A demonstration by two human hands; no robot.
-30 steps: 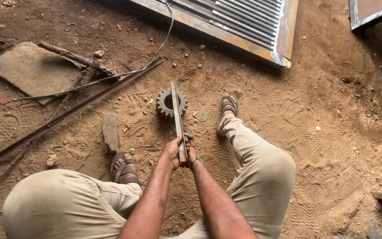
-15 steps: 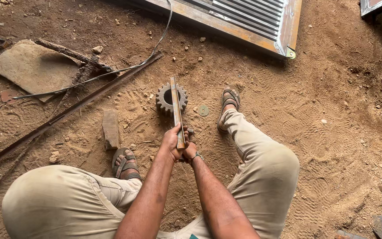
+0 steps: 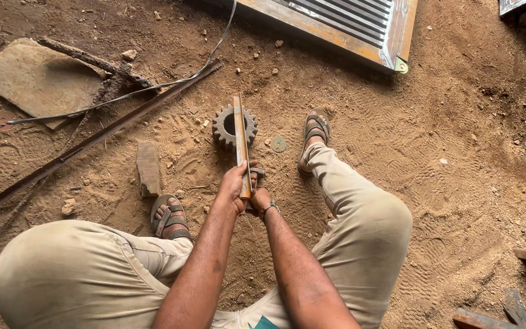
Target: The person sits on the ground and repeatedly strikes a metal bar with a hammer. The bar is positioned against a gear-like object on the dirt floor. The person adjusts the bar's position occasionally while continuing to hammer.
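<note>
My trousers [image 3: 360, 225] are plain khaki. At upper centre of the frame, a rusty brown metal strip [image 3: 240, 140] crosses a dark grey toothed gear [image 3: 226, 125] on reddish-brown dirt [image 3: 458, 183]. My sandals [image 3: 315, 129] are grey-green.

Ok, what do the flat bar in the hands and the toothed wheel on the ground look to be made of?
The flat bar looks like steel with a rusty orange-brown surface; its thin straight edge suggests metal, though the alloy can't be told. Both the left hand and right hand grip its near end. The toothed wheel looks like dull grey, dusty metal, probably cast or machined steel or iron, judging by its thick, even teeth.
</note>
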